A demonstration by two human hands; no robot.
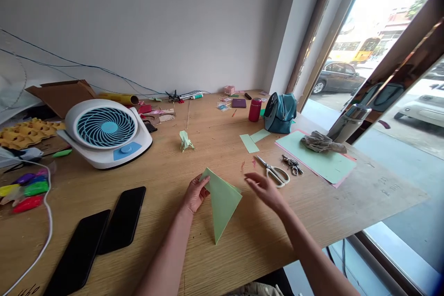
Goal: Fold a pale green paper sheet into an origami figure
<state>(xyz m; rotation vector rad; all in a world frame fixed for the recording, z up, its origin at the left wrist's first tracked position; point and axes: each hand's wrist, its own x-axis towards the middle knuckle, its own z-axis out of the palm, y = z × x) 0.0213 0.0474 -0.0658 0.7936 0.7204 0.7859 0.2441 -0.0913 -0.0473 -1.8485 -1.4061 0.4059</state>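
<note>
Head view: the left hand [195, 193] grips the upper left corner of a folded light-green paper [222, 201], its fingers [204, 180] closed on the edge with the thumb on top. The paper is a long triangle whose point aims at the near edge of the wooden surface [208, 138], and it sits near the middle of that edge, between the two hands. The right hand [265, 188] hangs just right of the paper with its fingers spread loosely, holding nothing and not touching the paper.

Just beyond the right hand lie white-handled scissors [275, 173], with a bunch of keys [292, 165] beside them. Toward the right edge a large green sheet [326, 166] rests on a pink one, and a crumpled grey cloth [321, 142] sits on top. Two small green paper strips [253, 140] lie farther in, and a small folded green paper figure [185, 141] stands near the centre. A teal bag [280, 112] and a red cup [255, 109] stand toward the far right corner.

On the left sits a white and blue fan [106, 132]. Two black phones [100, 236] lie face down, side by side, near the near left corner. Coloured clay pieces [26, 192] lie at the left edge. No writing or brand can be read on any of these things.
</note>
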